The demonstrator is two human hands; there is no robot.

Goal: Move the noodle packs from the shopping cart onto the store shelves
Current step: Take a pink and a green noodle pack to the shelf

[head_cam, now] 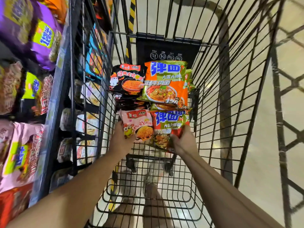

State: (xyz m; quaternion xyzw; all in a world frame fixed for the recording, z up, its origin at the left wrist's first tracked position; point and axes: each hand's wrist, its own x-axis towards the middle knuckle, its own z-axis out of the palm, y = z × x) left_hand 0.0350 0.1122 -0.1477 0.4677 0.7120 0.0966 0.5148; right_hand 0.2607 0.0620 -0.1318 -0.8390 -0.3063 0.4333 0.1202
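- We're leaning over the shopping cart [218, 89], both arms down inside the wire basket.
- Our left hand [120, 140] grips the pink noodle pack [139, 125] by its near left edge; the fingers are tucked out of sight behind the wrapper, thumb side toward us.
- Our right hand [181, 140] pinches the orange-and-green noodle pack [169, 127] at its near right corner, fingers curled round the wrapper.
- The two held packs sit side by side, touching, just beyond our fingers; we judge them barely lifted, if at all.
- Farther out from the fingers lie more packs: a black pack [126, 79] on the left with at least one more black one beneath it, and another orange-and-green pack [166, 83] on the right with more of the same showing under and behind it.
- Our count of what shows in the cart: one pink, at least two black, at least three orange-and-green; the exact stack depth we cannot tell.
- The store shelves [28, 99], well off to the left of our left hand, already hold purple, pink and red packs, too blurred to count.
- We judge the job partway: the near end of the cart floor is bare, but every pack still in the cart has yet to go up.
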